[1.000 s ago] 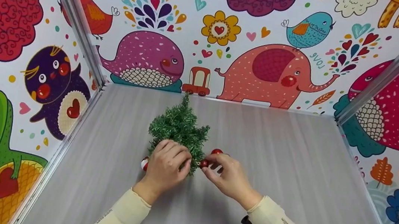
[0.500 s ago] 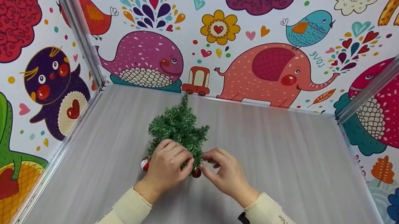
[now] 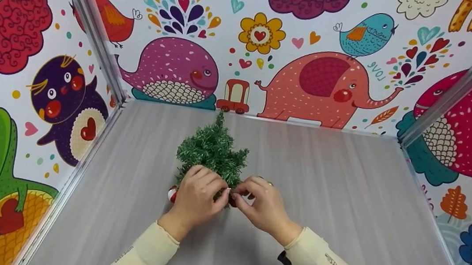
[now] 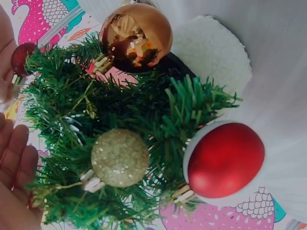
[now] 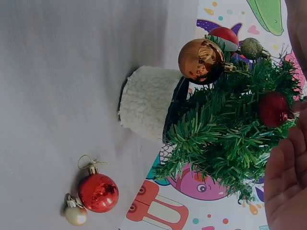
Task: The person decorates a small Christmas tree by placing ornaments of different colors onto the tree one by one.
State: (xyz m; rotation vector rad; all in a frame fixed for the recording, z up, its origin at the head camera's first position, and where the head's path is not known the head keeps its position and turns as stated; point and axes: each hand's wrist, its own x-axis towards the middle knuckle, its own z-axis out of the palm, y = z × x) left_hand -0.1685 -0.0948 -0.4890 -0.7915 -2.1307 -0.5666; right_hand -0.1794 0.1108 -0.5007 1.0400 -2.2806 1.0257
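Note:
A small green artificial Christmas tree with a white fluffy base stands in front of me. My left hand pinches at a branch on its near right side. My right hand meets it there, thumb and fingertips pinching at the cap of a dark red bauble; the exact grip is partly hidden. On the tree are a shiny copper bauble, a gold glitter bauble and a red-and-white bauble.
A shiny red bauble with a gold string and a small pale gold bauble lie on the grey tabletop. Printed cartoon panels and metal posts enclose the table.
The dark red bauble went from the tree's right side down to its branch edge. My right hand shifted left and closed in on the left fingertips. The left hand stayed in place.

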